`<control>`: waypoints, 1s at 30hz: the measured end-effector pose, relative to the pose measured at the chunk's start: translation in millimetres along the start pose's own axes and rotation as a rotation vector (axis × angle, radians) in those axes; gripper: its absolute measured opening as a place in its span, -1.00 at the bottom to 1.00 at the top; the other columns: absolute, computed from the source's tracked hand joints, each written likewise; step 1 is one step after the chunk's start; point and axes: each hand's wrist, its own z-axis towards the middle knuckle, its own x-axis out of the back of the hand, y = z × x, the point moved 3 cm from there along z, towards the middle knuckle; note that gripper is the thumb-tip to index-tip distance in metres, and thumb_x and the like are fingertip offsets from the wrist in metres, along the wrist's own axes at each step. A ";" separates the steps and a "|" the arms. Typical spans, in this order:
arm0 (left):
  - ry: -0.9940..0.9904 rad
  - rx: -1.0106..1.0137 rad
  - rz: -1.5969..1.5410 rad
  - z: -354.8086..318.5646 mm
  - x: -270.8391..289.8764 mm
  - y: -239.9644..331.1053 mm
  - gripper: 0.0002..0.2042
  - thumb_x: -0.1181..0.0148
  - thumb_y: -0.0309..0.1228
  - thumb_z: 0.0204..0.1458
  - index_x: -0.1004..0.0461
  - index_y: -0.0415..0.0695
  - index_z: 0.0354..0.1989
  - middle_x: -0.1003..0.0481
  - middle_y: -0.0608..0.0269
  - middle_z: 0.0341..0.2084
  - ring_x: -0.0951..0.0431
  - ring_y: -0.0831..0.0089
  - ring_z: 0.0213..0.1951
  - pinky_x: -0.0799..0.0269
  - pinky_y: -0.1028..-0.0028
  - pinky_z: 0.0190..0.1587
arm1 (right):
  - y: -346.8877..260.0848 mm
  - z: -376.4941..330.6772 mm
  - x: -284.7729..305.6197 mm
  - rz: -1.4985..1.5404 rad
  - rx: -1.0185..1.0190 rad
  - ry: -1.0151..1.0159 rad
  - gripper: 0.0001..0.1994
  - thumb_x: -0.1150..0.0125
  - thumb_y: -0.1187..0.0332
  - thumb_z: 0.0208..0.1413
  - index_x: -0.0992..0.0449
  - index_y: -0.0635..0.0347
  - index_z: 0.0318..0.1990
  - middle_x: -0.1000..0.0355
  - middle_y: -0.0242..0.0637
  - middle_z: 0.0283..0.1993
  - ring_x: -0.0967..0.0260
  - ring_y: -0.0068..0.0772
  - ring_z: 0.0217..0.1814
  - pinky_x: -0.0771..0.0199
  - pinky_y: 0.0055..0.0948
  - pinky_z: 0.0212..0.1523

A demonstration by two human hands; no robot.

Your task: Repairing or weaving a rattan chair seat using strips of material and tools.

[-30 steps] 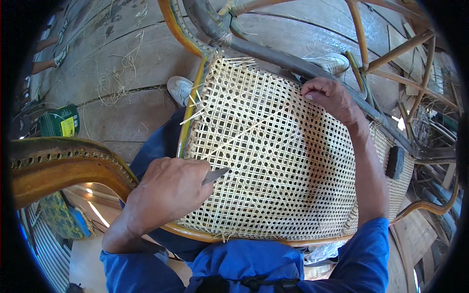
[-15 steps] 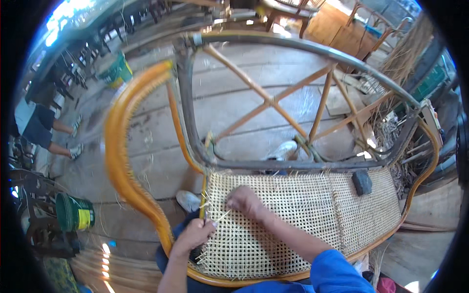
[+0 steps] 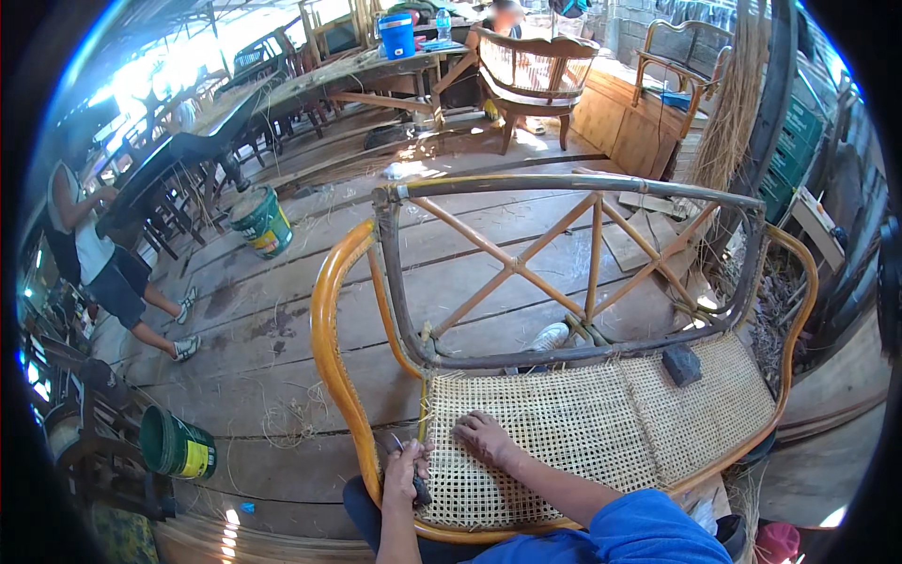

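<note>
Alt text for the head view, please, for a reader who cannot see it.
A person's right hand rests flat on the woven cane seat of a rattan bench, while the left hand grips a small dark tool at its left edge. Green buckets stand on the plank floor.

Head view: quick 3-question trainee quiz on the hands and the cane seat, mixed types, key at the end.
1. True or false: the right hand lies flat on the woven cane seat.
2. The left hand is at the seat's: A) left edge B) right edge C) back rail
3. What small dark thing lies on the seat's far right part?

Key: 1 true. 2 A. 3 a dark block.
</note>
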 end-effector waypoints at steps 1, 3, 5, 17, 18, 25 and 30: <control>0.023 -0.037 -0.030 -1.1 1.2 -0.8 -0.75 -0.11 -0.23 0.08 -0.42 -0.20 -0.42 -0.53 0.12 -0.40 -0.27 0.59 -0.75 -0.28 0.59 -0.66 | 0.2 -0.4 0.1 0.004 -0.023 -0.047 -0.73 -0.07 0.27 0.08 -0.40 0.08 -0.06 -0.33 -0.25 -0.02 -0.19 -0.14 0.11 -0.21 -0.21 0.12; 0.038 -0.054 -0.027 -5.3 -3.8 3.5 -0.75 -0.10 -0.22 0.08 -0.43 -0.19 -0.38 -0.52 0.17 -0.37 -0.27 0.59 -0.75 -0.30 0.57 -0.67 | 8.6 -0.9 -1.4 -0.001 -0.053 -0.102 -0.73 -0.05 0.30 0.09 -0.39 0.06 -0.04 -0.32 -0.23 0.01 -0.19 -0.15 0.12 -0.18 -0.23 0.15; -0.017 -0.059 -0.092 -12.9 -18.1 17.1 -0.75 -0.11 -0.21 0.07 -0.44 -0.18 -0.34 -0.51 0.23 -0.35 -0.28 0.58 -0.75 -0.31 0.56 -0.68 | 24.3 -0.1 -3.6 -0.010 -0.157 -0.110 -0.72 -0.05 0.36 0.07 -0.38 0.05 -0.03 -0.35 -0.20 -0.04 -0.26 -0.14 0.04 -0.24 -0.24 0.13; -0.120 0.126 0.836 58.8 -93.9 13.6 -0.81 0.07 -0.39 0.05 -0.30 -0.13 -0.59 -0.31 0.31 -0.75 -0.33 0.49 -0.73 -0.25 0.45 -0.66 | 162.7 6.8 96.7 0.707 -0.742 0.715 -0.81 0.00 0.39 0.18 -0.51 0.21 -0.15 -0.43 -0.43 -0.49 -0.31 -0.62 -0.46 -0.32 -0.61 -0.39; -0.106 0.075 0.888 60.3 -118.8 23.5 -0.79 0.08 -0.37 0.06 -0.30 -0.15 -0.59 -0.31 0.29 -0.75 -0.31 0.47 -0.76 -0.24 0.42 -0.67 | 159.2 8.7 101.4 0.773 -0.708 0.771 -0.80 -0.01 0.38 0.18 -0.51 0.21 -0.13 -0.44 -0.42 -0.47 -0.32 -0.62 -0.45 -0.33 -0.61 -0.39; -0.304 0.242 0.857 128.6 -166.2 -11.8 -0.77 0.08 -0.37 0.10 -0.37 -0.23 -0.53 -0.35 0.22 -0.73 -0.35 0.47 -0.73 -0.28 0.49 -0.67 | 149.4 32.8 127.1 0.976 -0.531 0.498 -0.76 -0.15 0.40 0.12 -0.49 0.27 -0.08 -0.48 -0.36 -0.40 -0.38 -0.67 -0.32 -0.38 -0.61 -0.28; -0.240 0.261 0.837 138.3 -156.0 -9.2 -0.80 0.03 -0.42 0.06 -0.38 -0.24 -0.55 -0.38 0.24 -0.71 -0.35 0.53 -0.72 -0.28 0.50 -0.66 | 126.8 46.2 94.4 0.852 -0.303 0.097 -0.85 -0.16 0.40 0.10 -0.50 0.27 -0.22 -0.44 -0.36 -0.46 -0.33 -0.62 -0.43 -0.37 -0.57 -0.37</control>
